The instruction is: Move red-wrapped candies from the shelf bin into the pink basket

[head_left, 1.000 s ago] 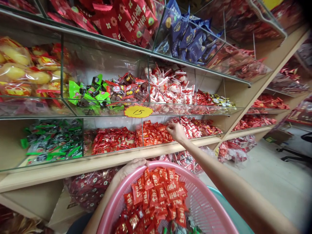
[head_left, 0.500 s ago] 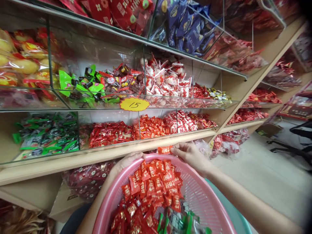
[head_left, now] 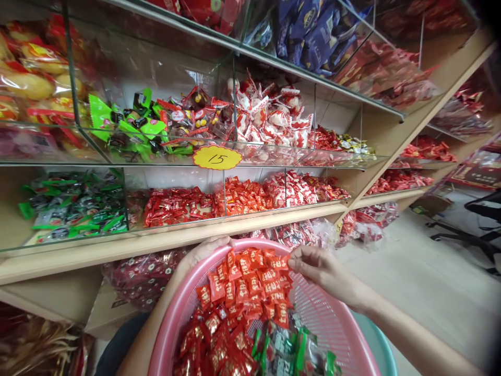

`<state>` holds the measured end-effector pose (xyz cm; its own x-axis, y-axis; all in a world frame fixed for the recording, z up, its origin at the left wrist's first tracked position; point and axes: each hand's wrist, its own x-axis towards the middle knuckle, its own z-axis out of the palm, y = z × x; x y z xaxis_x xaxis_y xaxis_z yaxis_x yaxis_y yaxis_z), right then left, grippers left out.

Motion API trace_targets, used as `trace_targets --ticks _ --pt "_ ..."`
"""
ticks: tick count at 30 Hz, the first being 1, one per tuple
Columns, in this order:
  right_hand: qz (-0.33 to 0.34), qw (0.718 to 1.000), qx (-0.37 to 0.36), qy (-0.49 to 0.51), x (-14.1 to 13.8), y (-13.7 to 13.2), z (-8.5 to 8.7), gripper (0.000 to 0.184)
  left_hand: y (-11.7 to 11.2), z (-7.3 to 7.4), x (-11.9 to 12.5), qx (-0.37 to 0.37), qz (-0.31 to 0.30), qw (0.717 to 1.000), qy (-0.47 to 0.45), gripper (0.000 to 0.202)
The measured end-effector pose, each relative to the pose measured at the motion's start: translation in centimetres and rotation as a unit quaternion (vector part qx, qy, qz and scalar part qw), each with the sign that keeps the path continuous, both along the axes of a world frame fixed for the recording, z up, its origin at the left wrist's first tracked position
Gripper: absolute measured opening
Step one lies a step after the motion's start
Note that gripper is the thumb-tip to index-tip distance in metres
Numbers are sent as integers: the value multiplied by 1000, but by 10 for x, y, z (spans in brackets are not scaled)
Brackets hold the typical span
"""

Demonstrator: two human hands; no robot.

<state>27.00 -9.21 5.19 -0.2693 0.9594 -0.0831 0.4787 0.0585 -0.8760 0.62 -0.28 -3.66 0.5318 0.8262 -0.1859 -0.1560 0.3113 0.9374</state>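
A pink plastic basket [head_left: 332, 329] sits in front of me, filled with several red candy packets [head_left: 250, 292] and some green-and-black ones [head_left: 289, 350]. My left hand [head_left: 201, 250] grips the basket's far rim, fingers curled over it. My right hand [head_left: 319, 269] hovers over the basket's upper right, fingers pinched on a red candy packet [head_left: 285, 259] at the edge of the pile. Just beyond, a glass-fronted shelf bin [head_left: 250, 196] holds the same kind of orange-red packets.
Glass shelves hold many wrapped sweets: green ones [head_left: 74, 209], red ones [head_left: 176, 206], white-red ones [head_left: 274, 120], blue bags [head_left: 313, 31]. A yellow price tag [head_left: 217, 156] reads 15. Bagged candy [head_left: 141, 282] lies under the wooden shelf. Open floor [head_left: 438, 277] and chair legs [head_left: 469, 235] lie to the right.
My right hand came back from the shelf bin with a red packet and lowered it over the basket's pile. The left hand stayed on the rim.
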Motion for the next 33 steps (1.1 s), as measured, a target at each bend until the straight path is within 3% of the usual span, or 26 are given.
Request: trace_targets --ticks 5,15,19,25,33 --pt "52 998 26 -6 -22 1 -4 24 1 -2 0 7 10 1000 1 25" --pt "139 979 137 -54 -94 28 -5 9 5 -2 3 22 -15 998 -48 30" --pt "131 969 180 -110 -114 33 -21 7 7 0 5 50 -9 995 -86 30" --pt "78 961 191 -185 -128 31 -36 19 5 3 4 69 42 995 -61 31" --pt "76 914 232 -325 -129 30 -36 14 5 1 3 65 -2 996 -60 29"
